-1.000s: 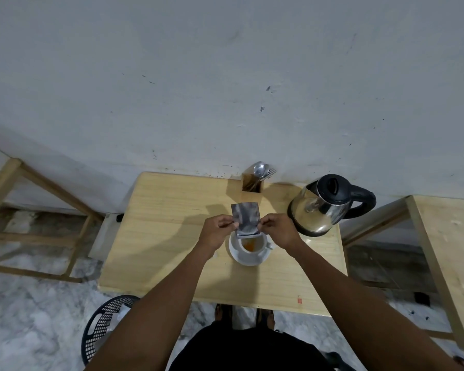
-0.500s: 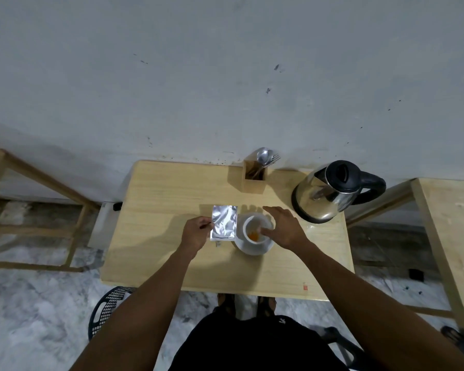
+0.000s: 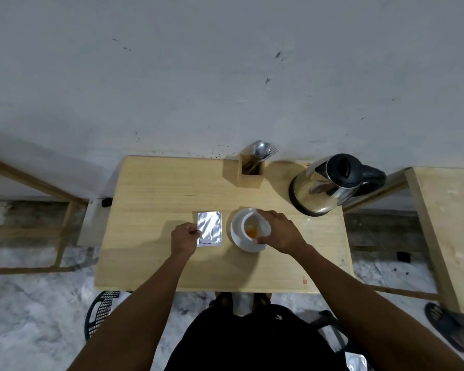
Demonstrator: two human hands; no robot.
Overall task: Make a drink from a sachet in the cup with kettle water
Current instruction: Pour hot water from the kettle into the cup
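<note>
1. One white ceramic cup (image 3: pixel 253 225), with orange powder at its bottom, stands on a white round saucer (image 3: pixel 237 238) near the middle of the pale wooden table (image 3: pixel 150 210).
2. Our right hand (image 3: pixel 280 231) curls thumb and fingers round the cup's rim, gripping it.
3. Our left hand (image 3: pixel 184 238) pinches the left edge of the flat silver foil sachet (image 3: pixel 210 228), which lies just beside the saucer.
4. Behind these we see a steel kettle with black lid (image 3: pixel 322 190) and a wooden cutlery holder (image 3: pixel 251 172).

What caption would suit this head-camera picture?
Left hand pinches the foil sachet on the table; right hand holds the cup on its saucer.
</note>
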